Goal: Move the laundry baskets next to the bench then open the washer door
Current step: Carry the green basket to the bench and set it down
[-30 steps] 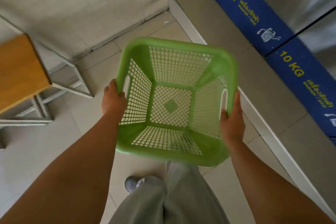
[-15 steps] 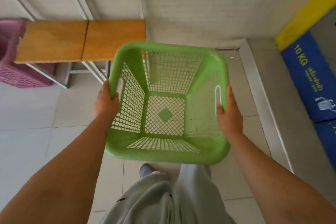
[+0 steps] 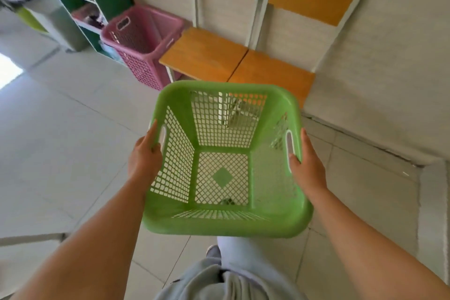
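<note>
I hold an empty green mesh laundry basket (image 3: pixel 226 224) in the air in front of me. My left hand (image 3: pixel 145 156) grips its left handle slot and my right hand (image 3: pixel 306 165) grips the right one. Just beyond the basket stands the wooden bench (image 3: pixel 233 63) with orange seats and backrests against the wall. A pink laundry basket (image 3: pixel 143 39) sits on the floor at the bench's left end, touching it. No washer is in view.
A green and blue shelf unit (image 3: pixel 80 0) with items stands behind the pink basket at the far left. Pale floor tiles (image 3: pixel 60 134) spread to the left. A raised step (image 3: pixel 433 202) runs along the right. My legs are below the basket.
My view has swung left, away from the blue washer fronts, toward the bench. The green basket, still in both hands, has come closer to the bench; the pink basket and shelves came into sight.
</note>
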